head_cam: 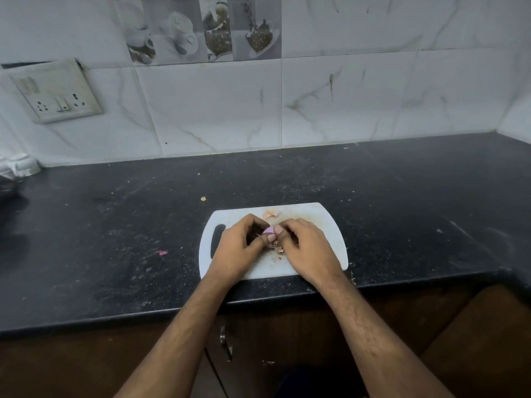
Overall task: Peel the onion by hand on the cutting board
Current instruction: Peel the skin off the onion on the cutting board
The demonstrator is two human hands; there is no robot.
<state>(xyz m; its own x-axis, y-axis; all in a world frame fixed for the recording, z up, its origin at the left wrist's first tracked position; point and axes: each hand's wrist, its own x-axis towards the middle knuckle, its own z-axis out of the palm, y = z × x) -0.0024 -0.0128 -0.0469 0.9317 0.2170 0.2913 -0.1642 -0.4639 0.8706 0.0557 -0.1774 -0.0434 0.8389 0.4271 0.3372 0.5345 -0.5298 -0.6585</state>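
Since a pale purple patch of the onion [268, 231] showed bare between the two thumbs, I judged the peel as well underway, not finished. The onion sat at centre frame, held just above or on the white cutting board [324, 222]; contact with the board was hidden by the hands.

The left hand [240, 248] was curled round the onion's left side, thumb pressed on the front of it. The right hand [304, 248] was curled on the right side, thumb tip against the bare patch. Whether it pinched a strip of skin, I couldn't tell. The other fingers of both hands were bent and close together, tips hidden behind the onion.

Done so far, as far as shown:
- a peach-coloured skin piece [271, 215] lay on the board just above the hands
- brown dry scraps [278, 249] hung or lay just below the onion, between the hands
- a small flake [203, 198] and a pink bit [162, 253] sat on the black counter [115, 225], left of the board

Left, by my read: most of the onion was covered by fingers, so how much skin remained couldn't be seen. The brown scraps still at the root end suggested that end needed clearing. Scraps on the board and counter remained uncollected.
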